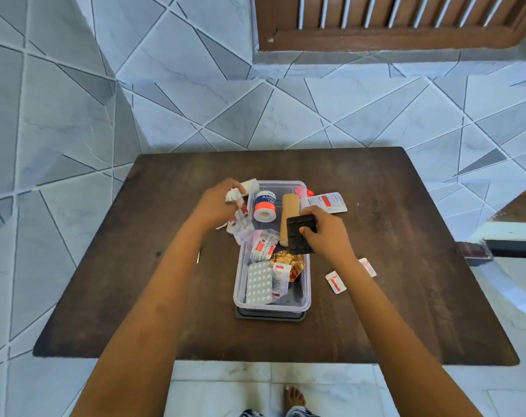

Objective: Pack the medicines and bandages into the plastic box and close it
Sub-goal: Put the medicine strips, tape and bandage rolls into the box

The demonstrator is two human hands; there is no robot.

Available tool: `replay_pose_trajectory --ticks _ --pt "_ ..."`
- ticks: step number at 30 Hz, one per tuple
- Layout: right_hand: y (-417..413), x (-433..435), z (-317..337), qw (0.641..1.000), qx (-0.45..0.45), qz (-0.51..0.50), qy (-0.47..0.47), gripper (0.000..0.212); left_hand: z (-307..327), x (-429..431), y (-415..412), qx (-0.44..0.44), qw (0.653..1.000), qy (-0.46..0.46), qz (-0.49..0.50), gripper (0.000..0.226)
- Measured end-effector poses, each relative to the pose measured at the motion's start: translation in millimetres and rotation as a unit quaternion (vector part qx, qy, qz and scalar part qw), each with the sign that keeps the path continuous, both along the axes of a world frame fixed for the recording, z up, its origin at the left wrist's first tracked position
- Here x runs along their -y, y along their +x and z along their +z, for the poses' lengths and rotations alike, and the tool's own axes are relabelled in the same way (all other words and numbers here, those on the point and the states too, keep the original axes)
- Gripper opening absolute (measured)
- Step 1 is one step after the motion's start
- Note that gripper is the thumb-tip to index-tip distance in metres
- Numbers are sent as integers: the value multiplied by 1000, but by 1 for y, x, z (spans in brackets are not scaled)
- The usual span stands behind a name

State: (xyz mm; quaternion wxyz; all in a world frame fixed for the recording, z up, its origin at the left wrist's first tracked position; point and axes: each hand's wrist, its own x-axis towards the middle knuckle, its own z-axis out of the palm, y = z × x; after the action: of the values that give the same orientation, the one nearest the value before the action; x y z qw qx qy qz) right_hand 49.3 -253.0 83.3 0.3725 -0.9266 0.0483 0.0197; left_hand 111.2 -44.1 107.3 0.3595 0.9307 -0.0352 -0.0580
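A clear plastic box (305,284) stands open on the dark lid (270,316) in the middle of the table. Inside lie an adhesive tape roll (265,206), a tan bandage roll (288,215), a white pill strip (258,283), a gold foil strip (287,261) and other strips. My right hand (323,231) holds a black blister strip (301,234) over the box. My left hand (218,203) grips several white and red medicine strips (240,225) at the box's left rim.
Loose on the brown table (135,281) lie a red and white strip (328,202) to the right behind the box, two small sachets (335,281) near my right forearm, and a white roll (251,185) behind my left hand. Tiled floor surrounds the table.
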Motion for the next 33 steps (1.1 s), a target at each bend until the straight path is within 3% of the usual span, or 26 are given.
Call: replay_pose_trajectory --ticks 3,5,8,11,14,16,18,20,22,26,29,31,33 --pt "13 -11 -13 999 -5 21 -35 27 -3 29 1 -65 984 69 -151 33" --pt "19 -17 -22 993 -17 55 -107 24 -20 43 4 -104 966 125 -200 40" --pt "30 -19 -36 961 -4 115 -253 25 -42 54 13 -117 965 147 -184 42" --pt "32 -16 -50 932 34 143 -332 26 -58 58 20 -98 969 169 -149 41" --pt "32 -11 -59 931 97 108 -334 26 -67 64 19 -70 959 233 -143 42" --pt "33 -8 -62 950 114 102 -274 23 -73 67 13 2 947 285 -149 40" --pt "33 -3 -61 974 125 73 -175 20 -74 64 8 66 957 262 -110 33" --pt "29 7 -61 986 133 7 -96 22 -71 52 5 89 982 167 2 27" --pt "23 19 -62 992 104 -40 -65 29 -68 32 5 101 982 110 118 24" --pt "-4 42 -78 985 -36 -31 -164 45 -86 -12 4 19 967 148 207 29" --pt "-23 52 -90 959 -119 -10 -258 65 -105 -26 -2 -93 942 210 244 52" --pt "-31 54 -97 944 -157 4 -290 76 -113 -32 -3 -146 933 190 270 62" --pt "-37 54 -99 932 -171 10 -319 72 -118 -38 -4 -183 929 158 279 60"
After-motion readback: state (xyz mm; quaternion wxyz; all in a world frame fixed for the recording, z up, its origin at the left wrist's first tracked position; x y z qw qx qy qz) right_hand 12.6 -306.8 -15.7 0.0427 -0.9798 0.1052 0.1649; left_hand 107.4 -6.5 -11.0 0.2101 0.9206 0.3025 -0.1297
